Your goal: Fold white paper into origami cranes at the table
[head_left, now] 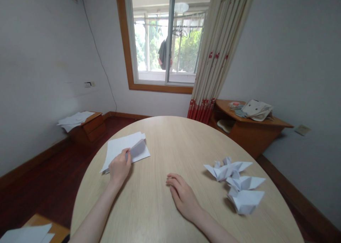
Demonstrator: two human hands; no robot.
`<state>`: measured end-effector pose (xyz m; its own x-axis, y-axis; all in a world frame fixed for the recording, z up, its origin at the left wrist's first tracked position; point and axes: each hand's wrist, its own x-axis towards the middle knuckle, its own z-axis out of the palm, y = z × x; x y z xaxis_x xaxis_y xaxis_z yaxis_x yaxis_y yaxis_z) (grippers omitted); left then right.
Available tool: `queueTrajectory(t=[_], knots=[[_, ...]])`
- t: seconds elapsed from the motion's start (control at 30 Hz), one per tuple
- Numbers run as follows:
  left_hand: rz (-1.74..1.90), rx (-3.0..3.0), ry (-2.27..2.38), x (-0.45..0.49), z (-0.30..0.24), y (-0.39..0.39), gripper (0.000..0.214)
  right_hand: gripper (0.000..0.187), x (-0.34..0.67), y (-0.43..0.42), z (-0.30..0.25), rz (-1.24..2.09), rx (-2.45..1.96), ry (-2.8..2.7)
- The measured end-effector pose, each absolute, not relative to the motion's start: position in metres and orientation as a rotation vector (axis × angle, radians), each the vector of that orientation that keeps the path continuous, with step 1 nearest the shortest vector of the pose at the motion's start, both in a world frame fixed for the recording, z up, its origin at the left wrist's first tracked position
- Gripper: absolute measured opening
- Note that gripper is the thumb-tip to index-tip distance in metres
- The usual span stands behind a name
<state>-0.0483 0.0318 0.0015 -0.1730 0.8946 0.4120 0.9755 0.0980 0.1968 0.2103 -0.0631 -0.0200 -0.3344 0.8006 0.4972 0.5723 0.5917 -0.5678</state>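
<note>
Now, step: I judge I'm peeling the top sheet [139,149] off the paper stack [117,149], at the table's [173,136] left; next calls for parting one sheet cleanly.
Left hand [120,167]: thumb and fingers pinching that sheet's curled edge.
Right hand [183,196]: flat, palm down on bare table, fingers loosely together, holding nothing.
Folded paper shapes [237,184]: far right, untouched.

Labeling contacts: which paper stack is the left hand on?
The table stack; the left hand pinches its top sheet. The cabinet stack and near-left stack lie untouched.
</note>
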Motion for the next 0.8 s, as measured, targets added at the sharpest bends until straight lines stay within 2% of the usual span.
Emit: queueTrajectory(t=[0.17,0.4,0.5,0.6,0.8], knots=[[-0.957,-1.794,-1.926,-0.05,0.001,0.026,0.035,0.028,0.211,-0.065,-0.018,0.303,-1.066,-2.018],[-1.055,-2.067,-1.666,-0.033,-0.001,0.011,0.034,0.033,0.215,-0.064,-0.02,0.136,-1.034,-1.938],[-0.942,-2.264,-1.617,-0.019,-0.007,0.004,0.032,0.036,0.216,-0.065,-0.02,0.075,-1.02,-1.919],[-0.742,-2.435,-1.618,-0.004,-0.01,-0.005,0.04,0.037,0.218,-0.07,-0.02,0.05,-0.979,-1.939],[-0.48,-2.711,-1.482,0.021,-0.006,-0.024,0.045,0.035,0.226,-0.083,-0.017,0.125,-1.037,-1.903]])
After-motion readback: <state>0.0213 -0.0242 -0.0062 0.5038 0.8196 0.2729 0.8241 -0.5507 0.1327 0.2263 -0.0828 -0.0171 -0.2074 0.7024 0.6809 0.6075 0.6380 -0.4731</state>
